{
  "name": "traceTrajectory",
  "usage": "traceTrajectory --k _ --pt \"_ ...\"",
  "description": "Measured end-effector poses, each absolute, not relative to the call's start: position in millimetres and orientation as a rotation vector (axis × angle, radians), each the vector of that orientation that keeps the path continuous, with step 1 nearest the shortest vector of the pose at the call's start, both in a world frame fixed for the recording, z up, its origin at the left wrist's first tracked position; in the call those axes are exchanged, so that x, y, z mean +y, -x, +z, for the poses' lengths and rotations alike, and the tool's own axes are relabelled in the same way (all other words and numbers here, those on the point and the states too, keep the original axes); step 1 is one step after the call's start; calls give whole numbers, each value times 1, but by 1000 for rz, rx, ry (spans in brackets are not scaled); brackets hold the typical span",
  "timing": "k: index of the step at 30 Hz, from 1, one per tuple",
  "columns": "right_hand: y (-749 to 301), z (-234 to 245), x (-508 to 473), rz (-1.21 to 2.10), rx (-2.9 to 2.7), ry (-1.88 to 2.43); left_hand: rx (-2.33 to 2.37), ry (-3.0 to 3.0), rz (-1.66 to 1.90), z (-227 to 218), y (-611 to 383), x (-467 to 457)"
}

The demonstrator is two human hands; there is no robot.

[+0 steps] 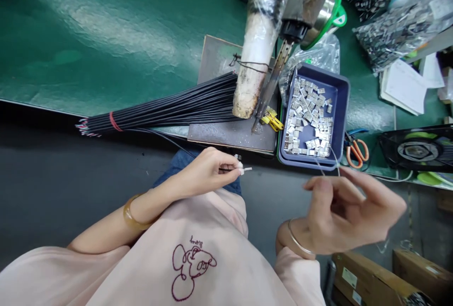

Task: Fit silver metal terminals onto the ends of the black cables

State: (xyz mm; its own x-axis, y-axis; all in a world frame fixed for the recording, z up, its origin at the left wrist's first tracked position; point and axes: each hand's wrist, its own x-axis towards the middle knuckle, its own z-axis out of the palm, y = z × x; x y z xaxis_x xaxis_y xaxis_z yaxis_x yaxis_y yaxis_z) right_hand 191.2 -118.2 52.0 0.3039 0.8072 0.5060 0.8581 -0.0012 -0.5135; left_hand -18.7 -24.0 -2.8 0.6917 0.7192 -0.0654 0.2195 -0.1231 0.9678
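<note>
**Left hand (212,169) clamped on a cable (223,169), right hand (354,209) near the tray (342,108)**

The left hand's thumb and fingers are together on the black cable, close to its white end (241,167), which pokes out to the right just in front of the desk (123,23). The right hand is blurred, its fingers bent; a thin pale strand (334,156) runs between it and the tray, but I cannot tell whether the fingers are closed on it.

The blue tray sits on the desk with many metal connectors (320,134) loose inside. To its right lie orange-handled pliers (357,153). To its left is a grey board (230,134), with a yellow tool (272,119) next to the tray.

A bundle (177,103) of black cables, bound by a red tie (113,121), reaches from the board past the desk's front edge.
</note>
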Motion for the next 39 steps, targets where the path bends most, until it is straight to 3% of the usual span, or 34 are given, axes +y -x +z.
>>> traceTrajectory --k 4,7,13,20,27,32,39 --pt "-230 56 -90 -337 -1678 2151 960 -1635 880 -10 23 -18" --pt "-263 40 -56 -416 -1670 2281 1120 -1997 1147 -11 18 3" --pt "-281 25 -24 -299 -1795 2317 1220 -2563 806 -13 6 25" --pt "-275 22 -20 -421 -1812 2339 939 -2644 1110 -18 15 9" --pt "-254 31 -41 -432 -1508 1922 807 -2542 1269 -12 14 -2" --pt "-185 35 -69 -248 -1407 1592 784 -2000 1068 4 12 -5" --pt "-148 5 -68 557 -1348 1443 823 -1544 794 12 10 -2"
